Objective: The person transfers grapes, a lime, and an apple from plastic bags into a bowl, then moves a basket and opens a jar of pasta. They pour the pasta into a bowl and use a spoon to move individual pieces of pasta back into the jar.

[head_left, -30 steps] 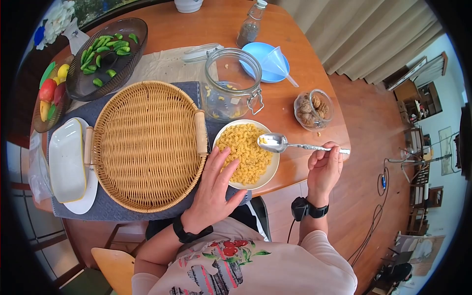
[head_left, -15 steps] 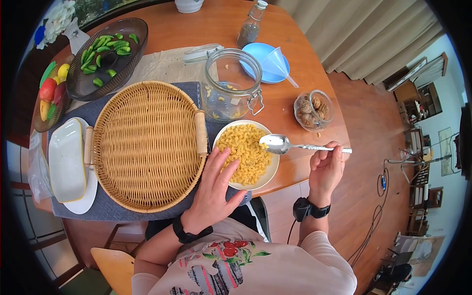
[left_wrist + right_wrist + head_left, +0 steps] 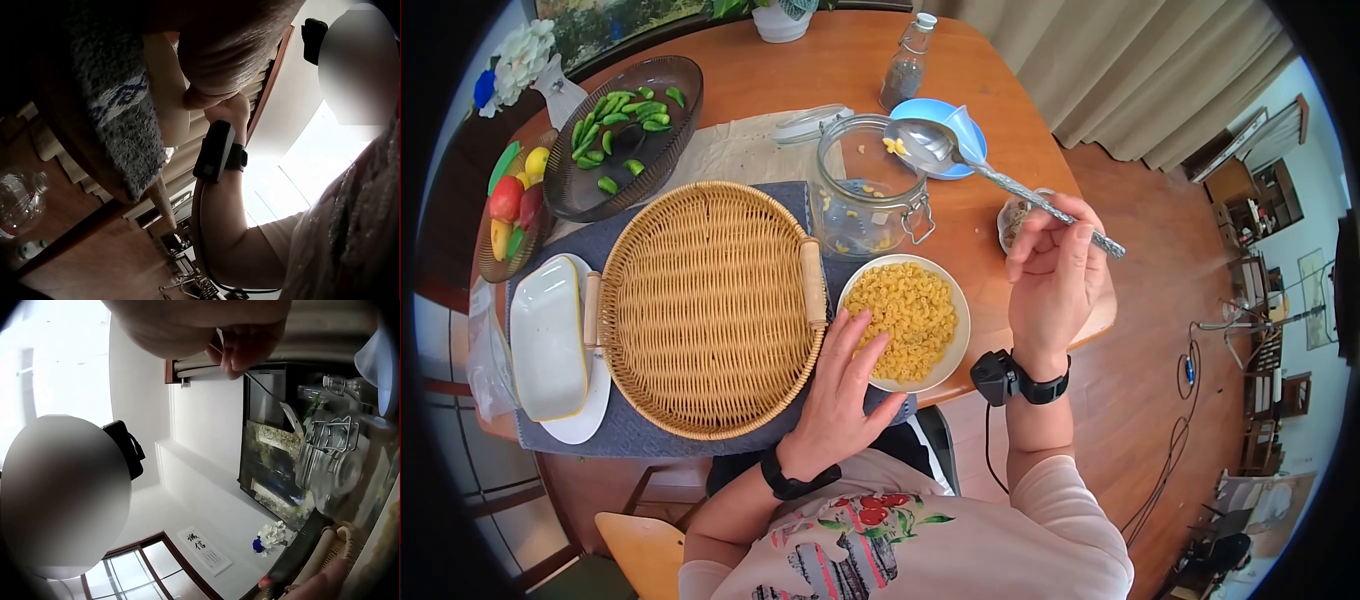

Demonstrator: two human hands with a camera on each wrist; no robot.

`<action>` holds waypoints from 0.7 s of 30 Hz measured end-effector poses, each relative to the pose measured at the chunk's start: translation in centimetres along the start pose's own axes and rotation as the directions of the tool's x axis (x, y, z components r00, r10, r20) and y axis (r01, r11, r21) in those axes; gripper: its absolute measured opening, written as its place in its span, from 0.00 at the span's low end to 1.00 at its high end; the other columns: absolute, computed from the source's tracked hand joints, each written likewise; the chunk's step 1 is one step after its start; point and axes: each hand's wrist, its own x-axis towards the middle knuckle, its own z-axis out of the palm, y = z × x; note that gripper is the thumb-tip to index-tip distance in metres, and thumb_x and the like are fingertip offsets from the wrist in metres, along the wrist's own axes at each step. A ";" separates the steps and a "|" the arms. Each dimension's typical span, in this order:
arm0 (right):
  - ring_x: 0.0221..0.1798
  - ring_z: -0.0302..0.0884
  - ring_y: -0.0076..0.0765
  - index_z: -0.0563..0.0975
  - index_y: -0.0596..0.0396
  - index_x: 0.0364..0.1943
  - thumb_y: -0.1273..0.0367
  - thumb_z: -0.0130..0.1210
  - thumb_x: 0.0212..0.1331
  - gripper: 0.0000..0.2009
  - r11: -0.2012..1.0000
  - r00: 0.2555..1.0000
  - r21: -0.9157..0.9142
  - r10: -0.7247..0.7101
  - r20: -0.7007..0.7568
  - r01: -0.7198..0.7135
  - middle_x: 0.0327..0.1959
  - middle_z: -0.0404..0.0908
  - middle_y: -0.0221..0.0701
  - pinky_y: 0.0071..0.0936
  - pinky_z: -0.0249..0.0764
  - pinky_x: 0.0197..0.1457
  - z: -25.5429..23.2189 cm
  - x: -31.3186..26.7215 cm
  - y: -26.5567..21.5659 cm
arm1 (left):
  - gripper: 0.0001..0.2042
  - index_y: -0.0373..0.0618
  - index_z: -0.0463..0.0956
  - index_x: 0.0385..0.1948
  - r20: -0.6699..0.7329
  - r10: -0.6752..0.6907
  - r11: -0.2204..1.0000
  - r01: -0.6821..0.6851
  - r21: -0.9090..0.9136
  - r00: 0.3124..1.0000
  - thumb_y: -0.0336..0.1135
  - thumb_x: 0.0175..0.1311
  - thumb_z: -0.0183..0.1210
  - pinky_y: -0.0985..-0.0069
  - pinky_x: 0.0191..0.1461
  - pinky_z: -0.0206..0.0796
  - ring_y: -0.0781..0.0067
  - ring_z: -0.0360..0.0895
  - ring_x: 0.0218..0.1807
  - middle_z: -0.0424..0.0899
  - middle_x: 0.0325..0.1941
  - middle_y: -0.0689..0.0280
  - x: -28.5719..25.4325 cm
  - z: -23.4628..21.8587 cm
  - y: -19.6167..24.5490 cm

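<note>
My right hand (image 3: 1055, 290) pinches the handle of a metal spoon (image 3: 928, 150), raised with a few pieces of macaroni in it. In the head view the spoon's bowl overlaps the mouth of a glass clip-top jar (image 3: 832, 205), which has a few pasta pieces inside. A white bowl (image 3: 956, 362) in front of the jar is filled with yellow macaroni (image 3: 915, 315). My left hand (image 3: 835, 405) rests at this bowl's left side, fingers spread and fingertips over its rim. From the right wrist the spoon (image 3: 291, 419) shows beside the jar (image 3: 331, 462).
A round wicker basket (image 3: 710, 310) stands left of the bowl on a dark cloth. Behind the jar are a blue plate (image 3: 945, 172) with a funnel and a stoppered bottle (image 3: 903, 75). A glass jar of walnuts (image 3: 1012, 222) is partly hidden by my right hand.
The spoon has risen from over the macaroni bowl and moved away from me to the jar's mouth, carrying some macaroni. My left hand has stayed at the bowl. The head view has shifted slightly.
</note>
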 end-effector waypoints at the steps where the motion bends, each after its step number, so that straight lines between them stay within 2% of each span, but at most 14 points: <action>1: 0.23 0.69 0.22 0.70 0.59 0.43 0.61 0.38 0.66 0.15 1.000 1.000 -0.016 -0.012 0.022 0.012 0.30 0.75 0.34 0.14 0.64 0.19 0.2 0.0 0.1 | 0.33 0.41 0.58 0.56 -0.001 -0.001 1.000 0.001 0.001 1.000 0.29 0.44 0.64 0.55 0.65 0.46 0.42 0.49 0.65 0.54 0.63 0.48 0.0 0.0 0.0; 5: 0.23 0.69 0.22 0.70 0.59 0.44 0.60 0.38 0.66 0.16 0.998 0.999 -0.053 -0.029 0.024 0.030 0.31 0.75 0.35 0.14 0.64 0.19 0.3 -0.6 -0.2 | 0.33 0.40 0.58 0.56 0.003 -0.002 1.000 0.002 -0.001 1.000 0.28 0.44 0.64 0.55 0.65 0.47 0.41 0.49 0.65 0.54 0.62 0.48 0.1 -0.1 0.1; 8: 0.22 0.68 0.24 0.69 0.57 0.42 0.58 0.38 0.66 0.16 1.000 0.999 0.001 -0.013 -0.033 0.013 0.29 0.73 0.34 0.16 0.64 0.18 -0.6 -1.2 -0.7 | 0.34 0.40 0.58 0.56 -0.001 0.005 1.000 -0.005 -0.003 1.000 0.28 0.43 0.64 0.55 0.65 0.47 0.41 0.49 0.65 0.54 0.62 0.48 0.1 -0.1 0.0; 10: 0.19 0.66 0.26 0.67 0.53 0.38 0.57 0.38 0.65 0.15 0.972 0.995 0.235 0.037 -0.092 -0.014 0.25 0.71 0.32 0.18 0.62 0.16 -1.6 -1.7 -1.1 | 0.34 0.40 0.58 0.56 -0.007 0.010 1.000 -0.010 -0.004 1.000 0.28 0.43 0.64 0.54 0.65 0.47 0.41 0.49 0.65 0.54 0.62 0.48 0.1 -0.1 0.0; 11: 0.17 0.63 0.26 0.66 0.51 0.35 0.56 0.38 0.65 0.14 0.954 0.983 0.300 0.083 -0.165 -0.030 0.21 0.66 0.29 0.19 0.60 0.15 -1.7 -1.9 -1.5 | 0.34 0.40 0.57 0.56 -0.004 0.012 1.000 -0.012 -0.003 1.000 0.28 0.43 0.64 0.54 0.65 0.47 0.41 0.49 0.65 0.54 0.62 0.48 0.0 -0.1 0.0; 12: 0.16 0.61 0.26 0.65 0.51 0.33 0.57 0.38 0.65 0.13 0.949 0.980 0.314 0.093 -0.179 -0.032 0.19 0.63 0.28 0.19 0.60 0.15 -2.0 -2.1 -1.7 | 0.34 0.40 0.57 0.56 -0.001 0.014 1.000 -0.014 -0.002 1.000 0.28 0.43 0.64 0.55 0.65 0.47 0.41 0.49 0.65 0.54 0.62 0.47 0.0 -0.1 0.0; 14: 0.19 0.58 0.23 0.65 0.52 0.31 0.59 0.35 0.67 0.13 0.958 0.989 0.278 0.102 -0.105 -0.069 0.21 0.59 0.25 0.15 0.57 0.17 -2.9 -2.7 -2.0 | 0.34 0.40 0.57 0.56 -0.005 0.015 1.000 -0.015 -0.005 1.000 0.28 0.43 0.64 0.55 0.65 0.47 0.41 0.49 0.65 0.54 0.62 0.47 0.0 -0.1 -0.1; 16: 0.19 0.59 0.23 0.65 0.53 0.31 0.60 0.35 0.67 0.13 0.970 0.988 0.231 0.101 -0.115 -0.072 0.20 0.60 0.26 0.16 0.58 0.16 -3.8 -3.5 -1.8 | 0.34 0.40 0.57 0.56 -0.008 0.018 1.000 -0.018 -0.007 1.000 0.28 0.43 0.64 0.55 0.65 0.47 0.41 0.49 0.65 0.54 0.62 0.47 0.0 0.0 -0.1; 18: 0.18 0.59 0.24 0.65 0.54 0.31 0.61 0.35 0.67 0.13 0.980 0.987 0.184 0.100 -0.125 -0.076 0.20 0.61 0.27 0.17 0.59 0.15 -4.8 -4.2 -1.3 | 0.34 0.40 0.57 0.55 0.000 0.013 1.000 -0.013 -0.014 1.000 0.29 0.43 0.64 0.54 0.66 0.43 0.42 0.47 0.66 0.54 0.63 0.48 -0.1 0.1 -0.3; 20: 0.17 0.61 0.25 0.65 0.56 0.32 0.62 0.35 0.67 0.13 0.999 0.987 -0.010 0.040 -0.153 -0.043 0.21 0.63 0.29 0.18 0.60 0.15 -5.9 -4.8 -0.8 | 0.34 0.40 0.57 0.55 0.000 0.013 1.000 -0.013 -0.016 1.000 0.29 0.43 0.64 0.54 0.66 0.43 0.42 0.47 0.66 0.54 0.63 0.48 -0.1 0.1 -0.3; 21: 0.18 0.64 0.26 0.66 0.57 0.32 0.62 0.35 0.67 0.13 0.999 0.989 -0.038 0.026 -0.143 -0.032 0.21 0.64 0.30 0.18 0.61 0.15 -6.4 -5.2 -0.5 | 0.34 0.40 0.57 0.55 0.001 0.013 1.000 -0.013 -0.017 1.000 0.29 0.43 0.64 0.54 0.66 0.43 0.42 0.47 0.66 0.54 0.63 0.48 -0.1 0.1 -0.3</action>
